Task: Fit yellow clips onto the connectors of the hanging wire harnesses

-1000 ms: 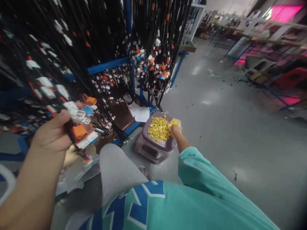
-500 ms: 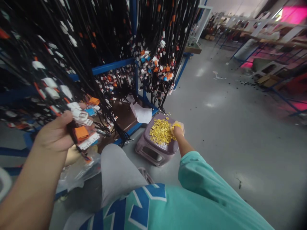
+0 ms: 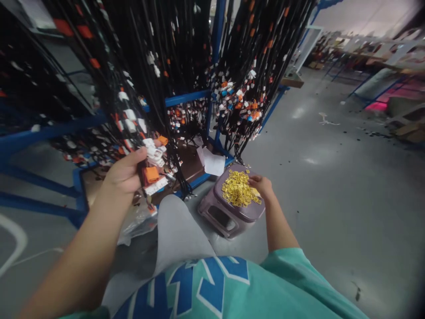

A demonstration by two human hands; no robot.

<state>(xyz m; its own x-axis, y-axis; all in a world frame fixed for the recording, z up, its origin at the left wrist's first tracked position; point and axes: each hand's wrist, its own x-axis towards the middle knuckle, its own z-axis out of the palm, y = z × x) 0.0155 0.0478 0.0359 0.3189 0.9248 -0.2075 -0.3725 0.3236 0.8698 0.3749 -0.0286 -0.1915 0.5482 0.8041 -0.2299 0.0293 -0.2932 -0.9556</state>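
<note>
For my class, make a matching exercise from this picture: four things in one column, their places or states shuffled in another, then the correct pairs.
1. yellow pieces
2. left hand
3. right hand
4. white sheet

A. holding connectors
B. at the base of the blue frame
C. heaped on the stool
D. fingers at the yellow pieces

Pairs: 1-C, 2-A, 3-D, 4-B

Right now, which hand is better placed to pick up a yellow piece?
Probably the right hand: it is at the yellow pieces on the stool, while the left hand is farther off, gripping a bunch of connectors.
</note>
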